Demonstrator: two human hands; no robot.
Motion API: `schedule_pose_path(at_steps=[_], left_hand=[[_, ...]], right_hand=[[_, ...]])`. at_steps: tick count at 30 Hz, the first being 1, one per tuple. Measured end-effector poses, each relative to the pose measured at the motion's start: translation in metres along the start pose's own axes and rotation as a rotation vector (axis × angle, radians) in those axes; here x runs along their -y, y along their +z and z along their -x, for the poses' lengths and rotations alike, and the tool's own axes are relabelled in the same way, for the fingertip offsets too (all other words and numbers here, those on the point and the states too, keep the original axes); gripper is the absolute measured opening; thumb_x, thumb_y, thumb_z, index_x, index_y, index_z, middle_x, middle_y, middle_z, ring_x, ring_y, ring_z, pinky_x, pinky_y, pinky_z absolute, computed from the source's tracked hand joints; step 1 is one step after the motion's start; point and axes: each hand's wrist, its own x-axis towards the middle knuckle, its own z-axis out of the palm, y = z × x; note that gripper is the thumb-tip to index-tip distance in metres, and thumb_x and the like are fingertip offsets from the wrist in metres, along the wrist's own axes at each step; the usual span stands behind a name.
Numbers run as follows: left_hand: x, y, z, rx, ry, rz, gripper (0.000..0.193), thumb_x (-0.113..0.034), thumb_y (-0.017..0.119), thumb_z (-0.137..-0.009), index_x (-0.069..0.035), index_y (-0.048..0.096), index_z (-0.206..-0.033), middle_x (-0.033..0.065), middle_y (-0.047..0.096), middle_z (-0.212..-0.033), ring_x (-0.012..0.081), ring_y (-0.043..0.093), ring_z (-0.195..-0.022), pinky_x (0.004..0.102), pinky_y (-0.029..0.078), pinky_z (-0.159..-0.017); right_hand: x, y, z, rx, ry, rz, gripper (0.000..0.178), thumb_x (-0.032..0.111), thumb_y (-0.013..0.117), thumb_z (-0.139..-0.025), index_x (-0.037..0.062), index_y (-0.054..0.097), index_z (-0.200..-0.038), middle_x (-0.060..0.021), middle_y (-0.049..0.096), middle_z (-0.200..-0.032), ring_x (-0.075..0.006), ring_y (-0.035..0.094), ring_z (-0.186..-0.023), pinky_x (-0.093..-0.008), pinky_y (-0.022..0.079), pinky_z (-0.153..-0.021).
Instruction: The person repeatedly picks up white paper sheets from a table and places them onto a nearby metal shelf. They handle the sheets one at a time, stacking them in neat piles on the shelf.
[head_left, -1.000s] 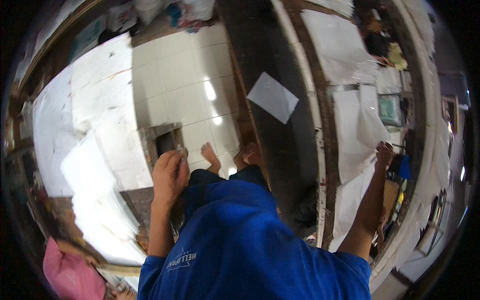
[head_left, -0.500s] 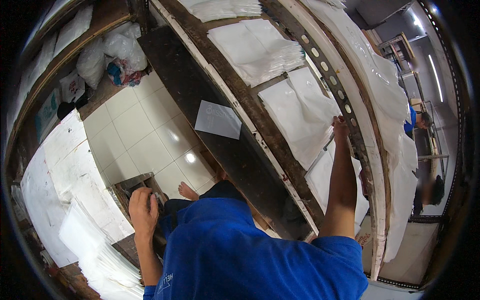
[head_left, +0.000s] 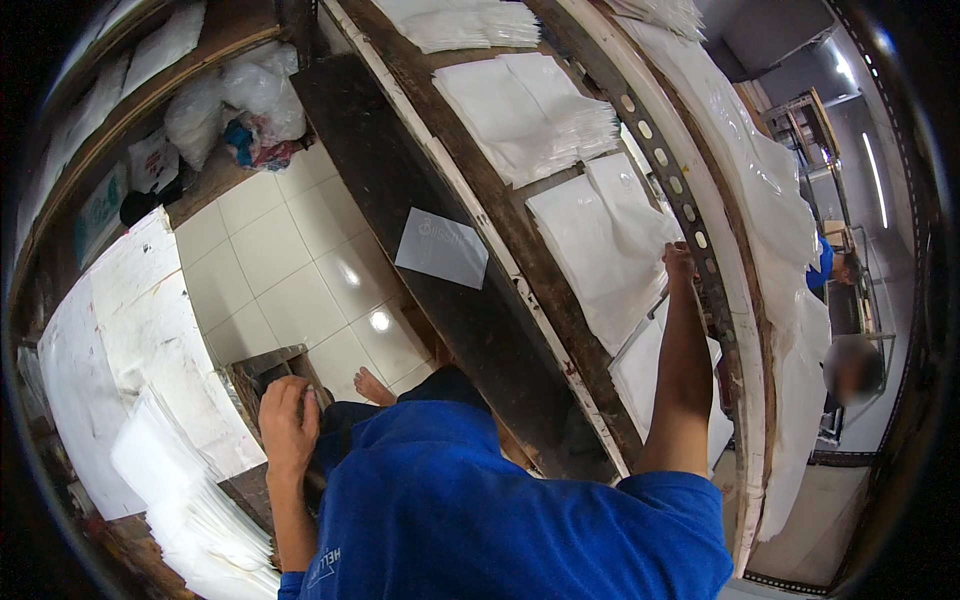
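Right now the long wooden desk (head_left: 560, 300) runs diagonally ahead of me, white sheet stacks (head_left: 610, 250) laid along it. My right hand (head_left: 680, 262) reaches out to the far edge of the nearest stack, fingers curled, seemingly pinching the top sheet; grip too small to confirm. My left hand (head_left: 290, 425) rests palm-down, fingers closed, on a small wooden stand (head_left: 262, 368) by my knee. Risk: thin sheets cling, so one pull may drag several off.
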Motion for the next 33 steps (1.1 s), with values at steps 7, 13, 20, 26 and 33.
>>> schedule_pose_path(at_steps=[7, 13, 20, 26, 33], left_hand=[[0.012, -0.011, 0.006, -0.054, -0.064, 0.064, 0.014, -0.002, 0.063, -0.078, 0.000, 0.060, -0.092, 0.0152, 0.061, -0.095, 0.0342, 0.059, -0.089, 0.0407, 0.047, -0.078], [0.030, -0.010, 0.028, -0.174, -0.049, 0.051, 0.014, -0.009, 0.066, -0.077, -0.001, 0.063, -0.088, 0.0159, 0.063, -0.090, 0.0343, 0.060, -0.084, 0.0415, 0.048, -0.075], [0.020, -0.075, 0.051, -0.494, -0.241, -0.042, 0.015, -0.011, 0.065, -0.079, -0.003, 0.061, -0.091, 0.0128, 0.061, -0.094, 0.0311, 0.059, -0.090, 0.0389, 0.048, -0.077], [0.053, -0.123, 0.089, -0.775, -0.498, -0.254, 0.017, -0.010, 0.065, -0.079, -0.002, 0.062, -0.093, 0.0150, 0.062, -0.095, 0.0329, 0.059, -0.090, 0.0394, 0.048, -0.080], [0.172, -0.177, 0.110, -0.625, -0.993, -0.445, 0.031, -0.027, 0.061, -0.085, 0.001, 0.062, -0.099, 0.0202, 0.063, -0.099, 0.0356, 0.060, -0.095, 0.0430, 0.050, -0.080]], right_hand=[[-0.034, -0.012, -0.056, -0.311, 0.098, 0.618, 0.056, 0.056, 0.038, -0.092, 0.0101, 0.058, -0.116, -0.0169, 0.063, -0.117, -0.0372, 0.059, -0.110, -0.0550, 0.045, -0.091], [0.105, -0.008, 0.030, -0.274, -0.353, -0.279, 0.047, 0.045, 0.048, -0.092, 0.0068, 0.056, -0.118, -0.0061, 0.051, -0.094, -0.0206, 0.045, -0.085, -0.0363, 0.038, -0.071], [0.308, -0.016, 0.245, 0.425, -0.616, -0.935, 0.031, 0.025, 0.053, -0.095, 0.0039, 0.056, -0.117, 0.0029, 0.047, -0.076, -0.0053, 0.039, -0.061, -0.0204, 0.031, -0.053], [0.396, 0.045, 0.344, 0.816, -0.717, -1.065, 0.021, 0.021, 0.057, -0.095, 0.0071, 0.057, -0.111, 0.0042, 0.050, -0.075, -0.0010, 0.040, -0.058, -0.0154, 0.031, -0.046], [0.423, 0.046, 0.435, 1.135, -0.784, -1.005, 0.014, 0.016, 0.058, -0.094, 0.0067, 0.058, -0.105, 0.0014, 0.054, -0.074, -0.0046, 0.047, -0.060, -0.0186, 0.037, -0.052]])
